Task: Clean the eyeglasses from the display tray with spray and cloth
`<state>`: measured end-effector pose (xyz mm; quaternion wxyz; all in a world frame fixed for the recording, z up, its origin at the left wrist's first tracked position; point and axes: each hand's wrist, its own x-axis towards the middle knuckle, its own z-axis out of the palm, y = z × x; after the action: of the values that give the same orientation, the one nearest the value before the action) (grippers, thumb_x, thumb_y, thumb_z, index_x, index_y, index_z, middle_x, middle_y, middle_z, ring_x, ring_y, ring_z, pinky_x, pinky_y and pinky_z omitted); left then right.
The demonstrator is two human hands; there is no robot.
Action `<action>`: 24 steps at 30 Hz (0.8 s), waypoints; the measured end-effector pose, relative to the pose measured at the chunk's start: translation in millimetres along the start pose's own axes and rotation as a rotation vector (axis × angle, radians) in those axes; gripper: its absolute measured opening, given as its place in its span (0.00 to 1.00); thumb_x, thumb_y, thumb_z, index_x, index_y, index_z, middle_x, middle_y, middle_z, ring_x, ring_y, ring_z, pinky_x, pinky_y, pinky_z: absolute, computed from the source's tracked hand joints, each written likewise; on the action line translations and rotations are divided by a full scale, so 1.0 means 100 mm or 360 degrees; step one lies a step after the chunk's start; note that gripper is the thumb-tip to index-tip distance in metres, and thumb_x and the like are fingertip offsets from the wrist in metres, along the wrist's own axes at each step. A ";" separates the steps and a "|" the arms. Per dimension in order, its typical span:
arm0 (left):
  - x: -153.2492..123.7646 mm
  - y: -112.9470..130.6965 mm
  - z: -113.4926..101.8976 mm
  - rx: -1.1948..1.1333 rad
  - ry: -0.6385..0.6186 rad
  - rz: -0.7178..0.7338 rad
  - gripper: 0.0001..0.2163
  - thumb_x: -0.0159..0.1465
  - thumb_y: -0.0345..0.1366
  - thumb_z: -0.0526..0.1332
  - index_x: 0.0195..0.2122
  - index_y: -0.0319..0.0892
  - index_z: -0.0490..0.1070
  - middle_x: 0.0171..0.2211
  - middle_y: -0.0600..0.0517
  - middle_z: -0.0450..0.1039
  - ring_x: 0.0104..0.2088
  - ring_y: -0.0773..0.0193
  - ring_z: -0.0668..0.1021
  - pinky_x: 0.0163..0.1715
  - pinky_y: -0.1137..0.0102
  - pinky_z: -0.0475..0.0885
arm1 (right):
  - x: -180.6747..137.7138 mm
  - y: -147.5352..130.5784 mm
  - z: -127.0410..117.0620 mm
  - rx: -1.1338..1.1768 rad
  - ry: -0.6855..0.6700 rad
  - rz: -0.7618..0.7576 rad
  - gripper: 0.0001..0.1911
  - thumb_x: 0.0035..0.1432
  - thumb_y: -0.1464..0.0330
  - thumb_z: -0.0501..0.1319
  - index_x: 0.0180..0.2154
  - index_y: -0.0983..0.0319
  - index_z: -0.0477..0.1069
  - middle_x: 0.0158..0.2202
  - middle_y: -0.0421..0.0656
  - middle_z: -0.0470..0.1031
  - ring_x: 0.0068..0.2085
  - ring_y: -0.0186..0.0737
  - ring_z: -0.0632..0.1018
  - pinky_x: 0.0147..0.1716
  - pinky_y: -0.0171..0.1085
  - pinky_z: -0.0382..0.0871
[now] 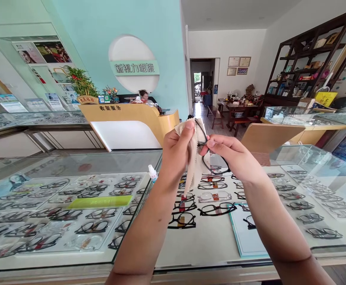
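Above the glass display case, a pair of black-framed eyeglasses (216, 171) is held up between both hands. My left hand (179, 142) is closed on a beige cleaning cloth (193, 164), which is folded over one side of the frame and hangs down below the fingers. With thumb and fingers pinched, my right hand (225, 150) grips the eyeglasses near the middle of the frame. One rim hangs lower, under the right fingers. The cloth hides part of the other lens. A small white bottle (153, 173) stands on the glass left of my left forearm.
Rows of spectacle frames (217, 208) lie inside the glass case (167, 253) below my arms. Beyond it are a wooden-topped counter (125, 126) with a person (143, 96) behind it, a brown panel (269, 138) at right, and a dark table (240, 106) with benches.
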<state>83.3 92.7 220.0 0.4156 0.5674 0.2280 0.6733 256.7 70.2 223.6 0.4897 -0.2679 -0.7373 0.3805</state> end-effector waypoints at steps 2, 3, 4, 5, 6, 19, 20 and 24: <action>0.05 -0.02 -0.06 -0.0003 -0.0050 0.0015 0.23 0.66 0.60 0.71 0.30 0.43 0.79 0.23 0.52 0.77 0.22 0.65 0.77 0.22 0.70 0.73 | 0.00 -0.01 -0.03 -0.0001 -0.0008 0.0013 0.18 0.75 0.55 0.62 0.35 0.55 0.82 0.37 0.41 0.74 0.42 0.42 0.72 0.41 0.40 0.65; 0.07 -0.03 -0.09 0.0002 -0.0068 0.0030 0.22 0.65 0.59 0.72 0.30 0.43 0.79 0.24 0.52 0.78 0.23 0.65 0.78 0.23 0.70 0.74 | 0.00 -0.02 -0.05 0.0001 -0.0018 0.0015 0.18 0.75 0.55 0.62 0.35 0.55 0.82 0.38 0.41 0.75 0.42 0.42 0.72 0.41 0.40 0.65; 0.09 -0.04 -0.12 0.0010 -0.0083 0.0044 0.22 0.64 0.58 0.74 0.30 0.43 0.80 0.25 0.52 0.79 0.24 0.64 0.79 0.24 0.70 0.74 | 0.00 -0.03 -0.07 0.0002 -0.0028 0.0014 0.18 0.75 0.56 0.62 0.34 0.56 0.82 0.38 0.41 0.75 0.42 0.42 0.72 0.41 0.40 0.65; 0.11 -0.04 -0.15 0.0017 -0.0096 0.0059 0.21 0.63 0.57 0.75 0.30 0.43 0.80 0.26 0.52 0.79 0.25 0.64 0.79 0.25 0.70 0.75 | -0.01 -0.04 -0.09 0.0002 -0.0036 0.0016 0.17 0.74 0.57 0.62 0.34 0.56 0.82 0.38 0.41 0.76 0.42 0.42 0.73 0.42 0.40 0.65; 0.13 -0.04 -0.17 0.0020 -0.0112 0.0073 0.20 0.62 0.56 0.76 0.30 0.43 0.80 0.26 0.52 0.80 0.26 0.65 0.79 0.25 0.70 0.75 | -0.01 -0.05 -0.11 0.0008 -0.0041 0.0023 0.17 0.74 0.57 0.62 0.34 0.56 0.82 0.37 0.41 0.76 0.42 0.42 0.73 0.43 0.40 0.65; 0.02 -0.13 -0.01 -0.0019 -0.0167 0.0072 0.16 0.68 0.51 0.73 0.47 0.48 0.76 0.37 0.54 0.76 0.30 0.68 0.77 0.29 0.72 0.78 | 0.05 -0.02 0.05 0.0454 0.0093 0.0164 0.17 0.69 0.56 0.64 0.32 0.58 0.81 0.34 0.40 0.74 0.35 0.37 0.72 0.39 0.38 0.67; 0.01 -0.14 -0.01 -0.0020 -0.0167 0.0077 0.14 0.69 0.50 0.72 0.47 0.48 0.75 0.38 0.54 0.76 0.31 0.68 0.77 0.30 0.73 0.78 | 0.05 -0.03 0.06 0.0458 0.0092 0.0166 0.17 0.69 0.56 0.64 0.32 0.58 0.81 0.33 0.40 0.74 0.35 0.37 0.71 0.38 0.38 0.67; 0.00 -0.13 -0.03 -0.0075 -0.0173 0.0058 0.13 0.67 0.43 0.73 0.48 0.48 0.75 0.39 0.53 0.76 0.34 0.67 0.78 0.32 0.73 0.79 | 0.04 -0.05 0.06 0.0407 0.0127 0.0146 0.16 0.70 0.57 0.63 0.32 0.58 0.81 0.31 0.40 0.72 0.33 0.37 0.68 0.36 0.37 0.66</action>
<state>84.1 100.7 209.0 0.4282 0.5973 0.1787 0.6542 249.9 69.3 228.4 0.5309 -0.2516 -0.6498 0.4823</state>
